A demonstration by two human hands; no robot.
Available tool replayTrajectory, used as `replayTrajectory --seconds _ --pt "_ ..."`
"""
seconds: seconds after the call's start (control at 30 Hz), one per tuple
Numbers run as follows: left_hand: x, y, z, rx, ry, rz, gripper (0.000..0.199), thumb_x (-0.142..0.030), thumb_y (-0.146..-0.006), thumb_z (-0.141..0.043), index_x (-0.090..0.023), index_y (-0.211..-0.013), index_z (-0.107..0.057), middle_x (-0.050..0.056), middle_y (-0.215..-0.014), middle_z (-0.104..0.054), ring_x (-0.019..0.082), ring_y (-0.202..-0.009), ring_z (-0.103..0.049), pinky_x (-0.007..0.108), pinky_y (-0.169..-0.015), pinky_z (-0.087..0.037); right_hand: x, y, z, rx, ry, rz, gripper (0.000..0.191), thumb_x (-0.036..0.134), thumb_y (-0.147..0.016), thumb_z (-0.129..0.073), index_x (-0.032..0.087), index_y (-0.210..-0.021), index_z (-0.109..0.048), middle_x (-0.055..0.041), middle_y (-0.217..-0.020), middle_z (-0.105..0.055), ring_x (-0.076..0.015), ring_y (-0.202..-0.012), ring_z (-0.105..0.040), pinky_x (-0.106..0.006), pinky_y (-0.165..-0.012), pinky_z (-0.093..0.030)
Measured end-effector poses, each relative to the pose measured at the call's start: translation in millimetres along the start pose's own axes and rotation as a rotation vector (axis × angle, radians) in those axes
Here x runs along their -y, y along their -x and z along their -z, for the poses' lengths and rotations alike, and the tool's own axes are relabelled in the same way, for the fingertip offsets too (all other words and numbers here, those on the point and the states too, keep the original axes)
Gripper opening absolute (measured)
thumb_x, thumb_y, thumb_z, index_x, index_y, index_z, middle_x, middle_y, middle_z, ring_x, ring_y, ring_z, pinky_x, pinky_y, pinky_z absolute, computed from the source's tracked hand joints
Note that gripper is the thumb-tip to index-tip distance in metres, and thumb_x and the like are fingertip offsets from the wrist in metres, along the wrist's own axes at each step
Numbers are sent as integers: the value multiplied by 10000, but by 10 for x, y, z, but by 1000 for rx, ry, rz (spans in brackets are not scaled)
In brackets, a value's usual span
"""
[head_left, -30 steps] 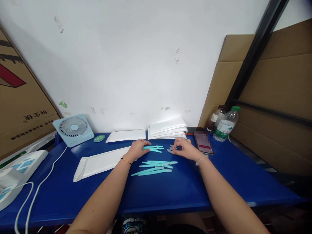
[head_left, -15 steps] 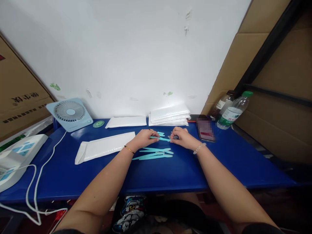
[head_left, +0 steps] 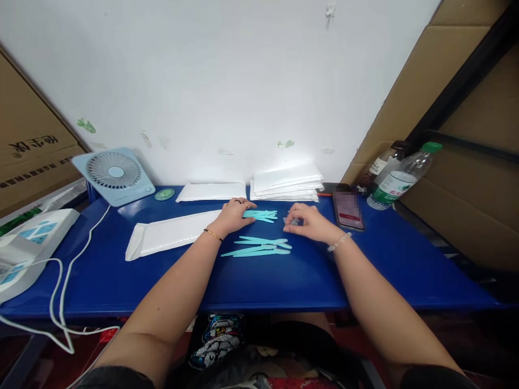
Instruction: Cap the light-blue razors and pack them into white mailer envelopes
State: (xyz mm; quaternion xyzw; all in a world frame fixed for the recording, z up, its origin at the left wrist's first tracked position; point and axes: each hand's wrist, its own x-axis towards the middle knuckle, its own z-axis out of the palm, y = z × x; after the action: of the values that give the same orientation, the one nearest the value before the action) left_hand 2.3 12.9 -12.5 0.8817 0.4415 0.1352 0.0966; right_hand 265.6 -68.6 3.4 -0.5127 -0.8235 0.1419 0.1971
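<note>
My left hand (head_left: 235,215) closes its thumb and fingers around the handle ends of teal eyebrow razors in the upper pile (head_left: 265,215); how many it grips is hidden. Several more teal eyebrow razors (head_left: 259,249) lie loosely crossed on the table nearer to me. On the right, my right hand (head_left: 307,221) hovers at a small heap of clear plastic pieces (head_left: 292,221), which look like blade caps. Its fingers are bent, with a gap between them and the thumb. A white padded mailer (head_left: 172,235) lies partly behind my left hand and wrist.
More white mailers lie at the wall, one flat (head_left: 211,192) and a stack (head_left: 287,182). A phone (head_left: 348,208) and bottles (head_left: 399,183) stand right on the blue table (head_left: 259,289). At left are a fan (head_left: 115,175), a round green disc (head_left: 165,194), a power strip (head_left: 36,248) and white cables.
Both hands held one teal razor between them earlier. They have since parted: the left moved to the razor pile, the right moved away to the clear pieces. The view has shifted slightly.
</note>
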Motion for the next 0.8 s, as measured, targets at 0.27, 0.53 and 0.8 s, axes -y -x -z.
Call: replayTrajectory --seconds 0.27,0.53,0.8 --pt "-123 21 43 -55 93 -59 389 -427 -840 -520 -248 -1177 -596 65 -1181 -575 234 -1095 -503 347 -943 -392 82 -43 -81 90 -40 43 194 382 -816 -619 200 -759 -652 -29 -859 -592 -193 -851 -539 -352 -819 -301" --pt "-330 37 103 88 137 -215 275 -404 -852 -496 -216 -893 -692 18 -919 -688 178 -866 -599 250 -763 -423 -22 -76 -64 -110 -35 -57 139 293 -827 -603 202 -734 -650 -29 -852 -593 -191 -856 -535 -348 -825 -293" --pt "-28 -14 72 -20 -30 4 269 -367 -791 -558 -238 -1000 -669 31 -1009 -670 215 -942 -585 294 -793 -429 -239 -32 -2 -217 101 -157 151 357 -811 -620 215 -792 -668 -44 -875 -594 -227 -894 -536 -367 -793 -277"
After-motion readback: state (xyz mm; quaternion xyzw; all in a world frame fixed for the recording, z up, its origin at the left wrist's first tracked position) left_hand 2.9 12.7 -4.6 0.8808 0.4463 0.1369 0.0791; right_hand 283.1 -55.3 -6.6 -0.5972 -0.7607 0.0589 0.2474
